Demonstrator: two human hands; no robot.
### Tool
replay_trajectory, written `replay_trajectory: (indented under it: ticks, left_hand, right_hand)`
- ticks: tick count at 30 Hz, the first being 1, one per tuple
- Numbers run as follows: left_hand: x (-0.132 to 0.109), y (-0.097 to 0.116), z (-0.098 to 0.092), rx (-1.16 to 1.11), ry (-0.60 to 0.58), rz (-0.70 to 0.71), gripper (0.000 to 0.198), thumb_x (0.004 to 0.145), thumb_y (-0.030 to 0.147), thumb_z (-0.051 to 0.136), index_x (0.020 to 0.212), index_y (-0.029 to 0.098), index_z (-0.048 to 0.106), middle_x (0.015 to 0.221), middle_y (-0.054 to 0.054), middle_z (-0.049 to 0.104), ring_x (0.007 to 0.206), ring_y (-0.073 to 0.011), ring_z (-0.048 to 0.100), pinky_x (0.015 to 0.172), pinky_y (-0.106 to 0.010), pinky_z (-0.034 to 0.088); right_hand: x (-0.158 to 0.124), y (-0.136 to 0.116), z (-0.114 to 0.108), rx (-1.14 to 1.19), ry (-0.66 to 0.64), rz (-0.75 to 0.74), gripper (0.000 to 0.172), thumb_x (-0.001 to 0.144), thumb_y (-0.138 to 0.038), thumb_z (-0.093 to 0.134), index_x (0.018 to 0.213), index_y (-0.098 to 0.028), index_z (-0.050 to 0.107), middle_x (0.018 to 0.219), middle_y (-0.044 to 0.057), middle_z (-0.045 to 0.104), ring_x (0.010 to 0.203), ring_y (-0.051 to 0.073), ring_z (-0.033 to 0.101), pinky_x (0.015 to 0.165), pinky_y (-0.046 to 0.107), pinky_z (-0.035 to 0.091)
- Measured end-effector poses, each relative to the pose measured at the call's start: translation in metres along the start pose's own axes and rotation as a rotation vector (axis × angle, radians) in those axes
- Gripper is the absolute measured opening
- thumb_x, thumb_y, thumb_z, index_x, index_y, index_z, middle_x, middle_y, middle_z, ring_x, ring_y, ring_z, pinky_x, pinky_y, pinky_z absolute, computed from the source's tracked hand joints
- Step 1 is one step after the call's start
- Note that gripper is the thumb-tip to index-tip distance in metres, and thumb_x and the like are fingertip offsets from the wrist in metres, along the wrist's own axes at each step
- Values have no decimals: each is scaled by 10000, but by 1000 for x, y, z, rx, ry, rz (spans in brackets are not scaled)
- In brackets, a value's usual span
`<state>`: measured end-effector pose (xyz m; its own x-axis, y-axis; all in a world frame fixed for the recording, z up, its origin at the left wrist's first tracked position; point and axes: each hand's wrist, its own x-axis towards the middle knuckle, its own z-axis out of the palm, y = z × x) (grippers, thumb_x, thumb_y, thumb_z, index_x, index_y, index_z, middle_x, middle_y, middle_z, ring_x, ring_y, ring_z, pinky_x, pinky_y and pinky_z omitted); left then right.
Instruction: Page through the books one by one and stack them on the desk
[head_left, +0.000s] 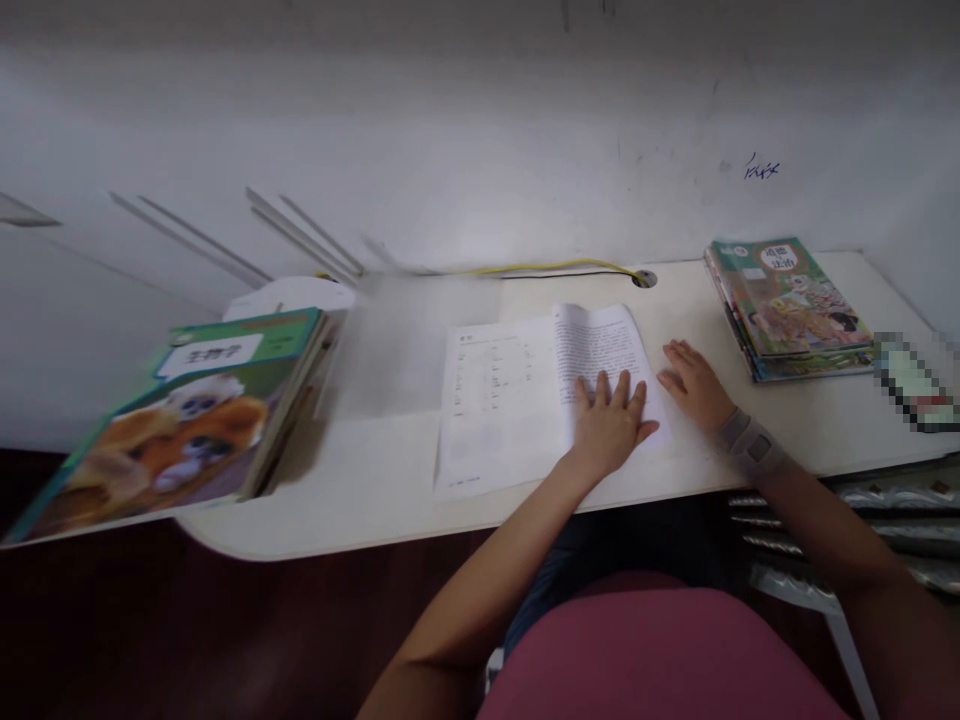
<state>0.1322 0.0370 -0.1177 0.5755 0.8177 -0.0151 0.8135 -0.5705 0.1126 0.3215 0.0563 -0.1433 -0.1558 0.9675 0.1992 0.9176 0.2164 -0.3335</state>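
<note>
An open booklet with printed white pages lies on the white desk in front of me. My left hand rests flat on its right-hand page, fingers spread, hiding part of the text. That page bulges upward toward its far end. Just right of the booklet, my right hand is held low over or on the desk, fingers stretched out and holding nothing. A grey band with a watch circles my right wrist. To the left of the booklet is a translucent, blurred sheet.
A stack of textbooks sits at the desk's left end, overhanging its front edge. Another book stack lies at the right, near a pixelated object. A yellow cable runs along the wall into a desk hole.
</note>
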Motion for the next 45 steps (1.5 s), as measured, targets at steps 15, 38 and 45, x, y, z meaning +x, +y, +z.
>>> replay_trajectory:
  ticks: [15,38,45]
  left_hand:
    - [-17,9,-11,26,-37,64,607,910,523,415,1398,162,423,1471,-175,373,1347,-433,301,1043,-719,134]
    - [-2,6,-4,31,5,55,527,946,465,364,1408,215,408,1509,-122,320,1384,-365,275,1075,-658,189]
    - [-14,14,-8,8,-17,73,711,885,577,427,1354,44,451,1462,-220,361,1376,-379,283,1100,-591,215]
  right_hand:
    - [-2,-15,1,-208,-52,46,540,956,-373,350,1364,-27,424,1457,219,380,1370,313,309,1103,461,228]
    - [-15,-12,-9,-43,8,-51,506,922,-451,405,1279,-112,521,1375,196,493,1312,312,407,1053,517,317]
    - [-34,-30,-15,40,26,-104,452,878,-351,469,1262,-117,516,1304,180,531,1247,278,463,1033,451,379]
